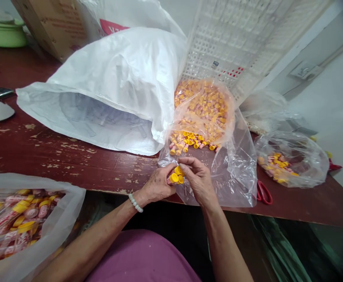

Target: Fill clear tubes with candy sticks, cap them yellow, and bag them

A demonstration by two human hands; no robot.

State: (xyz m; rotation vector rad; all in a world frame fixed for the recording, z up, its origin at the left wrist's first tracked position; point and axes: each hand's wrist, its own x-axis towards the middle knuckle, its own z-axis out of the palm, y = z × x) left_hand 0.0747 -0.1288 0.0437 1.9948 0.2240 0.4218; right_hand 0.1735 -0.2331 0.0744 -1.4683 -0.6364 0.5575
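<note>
Several small yellow-capped tubes (175, 176) with red and white sides are bunched in my left hand (158, 183), caps facing up and toward me. My right hand (199, 178) is closed in a pinch beside those caps, thumb and forefinger close together; whatever is between the fingertips is too small to make out. Just beyond both hands, a clear plastic bag (238, 156) lies open on the table with a heap of the same yellow-capped pieces (208, 105) spilling at its mouth.
A white woven sack (124, 70) with clear tubes (109, 117) inside lies open on the red table (56, 156). Filled yellow-capped tubes (21, 219) fill a bag at lower left. At right are a smaller bag (306, 156) and red scissors (264, 192). A white crate (232, 39) stands behind.
</note>
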